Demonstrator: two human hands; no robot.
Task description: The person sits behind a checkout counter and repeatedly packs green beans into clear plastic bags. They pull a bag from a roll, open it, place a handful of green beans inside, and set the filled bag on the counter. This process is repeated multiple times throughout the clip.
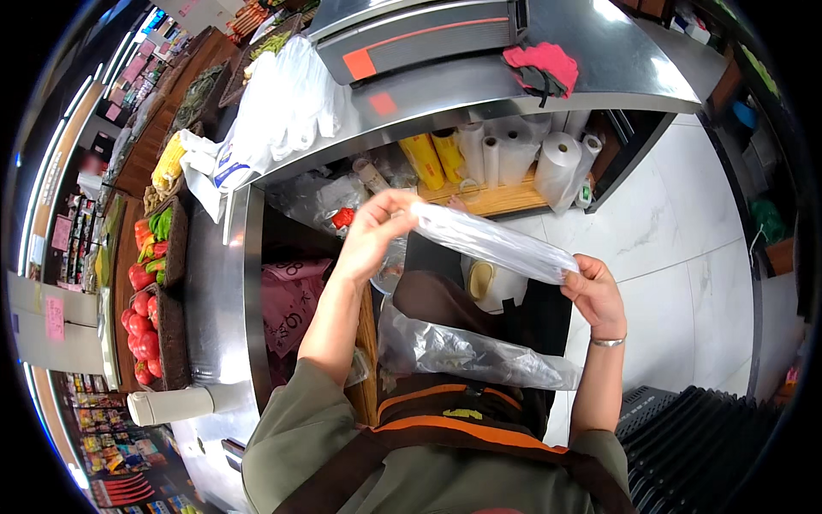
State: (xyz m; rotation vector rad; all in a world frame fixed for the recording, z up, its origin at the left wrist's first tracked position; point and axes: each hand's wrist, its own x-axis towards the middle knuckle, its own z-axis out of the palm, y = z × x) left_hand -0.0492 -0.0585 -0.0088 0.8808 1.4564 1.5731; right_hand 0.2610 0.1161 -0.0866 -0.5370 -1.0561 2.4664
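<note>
My left hand [379, 231] grips one end of a long, narrow bundle of clear plastic bags [494, 243]. The other end is pinched between the thumb and fingers of my right hand [591, 286], which has a silver bracelet at its wrist. Stretched between both hands, the bundle slants down to the right above my lap. Across my lap lies a loose clear plastic bag [462, 350], apart from my hands. Part of a dark apron with orange trim [475, 427] shows below it.
Plastic rolls [559, 160] stand on a wooden shelf [494, 196] under the steel counter [616, 51]. White carrier bags [295, 96] hang over its edge. Baskets of tomatoes [144, 334] and peppers [154, 238] stand at left, near a pale cylindrical bottle [170, 406]. Stacked black baskets [700, 443] are at lower right.
</note>
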